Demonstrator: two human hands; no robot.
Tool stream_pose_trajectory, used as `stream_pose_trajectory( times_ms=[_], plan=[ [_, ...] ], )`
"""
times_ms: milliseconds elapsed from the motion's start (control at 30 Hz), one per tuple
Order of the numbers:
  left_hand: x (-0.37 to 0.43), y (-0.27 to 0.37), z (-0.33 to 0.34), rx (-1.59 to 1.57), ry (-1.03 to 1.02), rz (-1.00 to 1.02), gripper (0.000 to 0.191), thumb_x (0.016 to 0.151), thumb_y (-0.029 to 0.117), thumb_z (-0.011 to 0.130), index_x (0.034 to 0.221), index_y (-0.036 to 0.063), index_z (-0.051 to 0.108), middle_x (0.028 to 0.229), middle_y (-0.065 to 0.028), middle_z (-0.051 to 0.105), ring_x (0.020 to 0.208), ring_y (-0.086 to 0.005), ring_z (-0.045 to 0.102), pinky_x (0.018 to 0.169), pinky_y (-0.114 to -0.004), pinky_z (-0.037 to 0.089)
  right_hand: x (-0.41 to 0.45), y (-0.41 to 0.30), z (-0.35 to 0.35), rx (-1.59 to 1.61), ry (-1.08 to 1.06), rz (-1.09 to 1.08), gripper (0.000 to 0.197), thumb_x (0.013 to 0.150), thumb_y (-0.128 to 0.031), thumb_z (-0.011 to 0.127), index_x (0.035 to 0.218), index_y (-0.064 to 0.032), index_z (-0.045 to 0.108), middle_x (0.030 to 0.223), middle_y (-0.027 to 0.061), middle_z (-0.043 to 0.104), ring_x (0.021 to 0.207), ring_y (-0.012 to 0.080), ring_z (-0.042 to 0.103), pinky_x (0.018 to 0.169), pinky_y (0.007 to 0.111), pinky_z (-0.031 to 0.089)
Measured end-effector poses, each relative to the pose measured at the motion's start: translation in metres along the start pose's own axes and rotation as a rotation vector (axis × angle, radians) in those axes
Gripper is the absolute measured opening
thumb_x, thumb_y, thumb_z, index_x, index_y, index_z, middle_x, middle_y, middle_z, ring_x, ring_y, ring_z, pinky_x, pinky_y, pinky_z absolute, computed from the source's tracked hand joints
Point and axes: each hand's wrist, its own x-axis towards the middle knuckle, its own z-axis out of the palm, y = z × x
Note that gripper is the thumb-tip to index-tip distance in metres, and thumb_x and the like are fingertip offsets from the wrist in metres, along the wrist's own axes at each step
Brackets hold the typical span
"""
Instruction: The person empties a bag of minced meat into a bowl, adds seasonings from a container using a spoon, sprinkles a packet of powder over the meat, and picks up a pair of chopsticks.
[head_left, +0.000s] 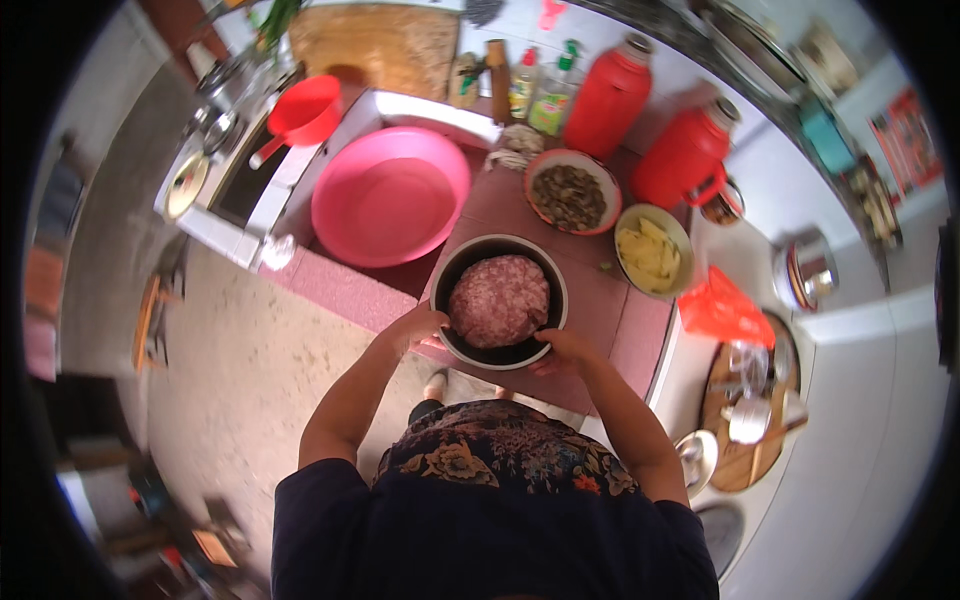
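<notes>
Both hands grip the rim of a round, dark-lined metal pot (556, 289), which holds a large lump of raw minced meat (499, 300). My left hand (424, 328) clasps the pot's lower left side, and my right hand (561, 351) its lower right, thumb over the rim. The pot is over the front part of a pink tiled counter (585, 281); whether it rests there I cannot tell. Beyond it are an enamel bowl of small dark food pieces (568, 191) and a bowl of pale yellow slices (648, 250). A pink plastic basin (390, 196) sits in the recess to the left.
Two red thermos flasks (609, 97) and spray bottles (551, 105) stand along the wall. A red dipper (305, 112) lies at the upper left. Rightward are a red plastic bag (724, 307) and a round wooden board (720, 450) with utensils. The tiled ledge (337, 292) borders the basin's recess.
</notes>
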Motion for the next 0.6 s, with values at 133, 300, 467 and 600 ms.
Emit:
stream_pose_trajectory(
  times_ms=[133, 300, 467, 600],
  plan=[
    [-0.026, -0.037, 0.003, -0.066, 0.122, 0.2, 0.059, 0.072, 0.0, 0.051, 0.129, -0.0002, 0.037, 0.11, -0.0118, 0.056, 0.095, -0.0228, 0.057, 0.083, -0.033, 0.047, 0.012, -0.013, -0.006, -0.164, -0.1, -0.019, 0.038, 0.081, -0.009, 0.054, 0.116, 0.0039, 0.045, 0.095, 0.0186, 0.059, 0.07, 0.0332, 0.064, 0.057, 0.043, 0.058],
    [-0.084, -0.028, 0.036, -0.03, 0.278, 0.541, 0.061, 0.071, -0.002, 0.051, 0.13, -0.0026, 0.036, 0.111, -0.0119, 0.056, 0.103, -0.0208, 0.052, 0.087, -0.032, 0.044, -0.032, -0.035, -0.004, -0.185, -0.154, -0.245, 0.038, 0.079, -0.005, 0.054, 0.115, 0.0034, 0.047, 0.095, 0.0172, 0.059, 0.074, 0.0316, 0.064, 0.055, 0.041, 0.058],
    [-0.091, -0.003, 0.049, -0.021, 0.289, 0.494, 0.07, 0.065, -0.005, 0.048, 0.133, -0.002, 0.034, 0.115, -0.0114, 0.053, 0.105, -0.0199, 0.049, 0.085, -0.03, 0.043, -0.037, -0.068, -0.011, -0.279, -0.224, -0.293, 0.037, 0.079, -0.005, 0.053, 0.114, 0.004, 0.051, 0.102, 0.0192, 0.058, 0.079, 0.0301, 0.064, 0.054, 0.04, 0.058],
    [-0.07, -0.011, 0.062, 0.004, 0.261, 0.467, 0.061, 0.067, 0.0, 0.049, 0.126, -0.0027, 0.039, 0.109, -0.0109, 0.054, 0.091, -0.0192, 0.054, 0.083, -0.03, 0.044, -0.035, -0.073, -0.037, -0.312, -0.256, -0.194, 0.042, 0.076, -0.005, 0.052, 0.117, 0.0044, 0.047, 0.102, 0.0174, 0.059, 0.08, 0.0309, 0.064, 0.055, 0.041, 0.059]
  ],
)
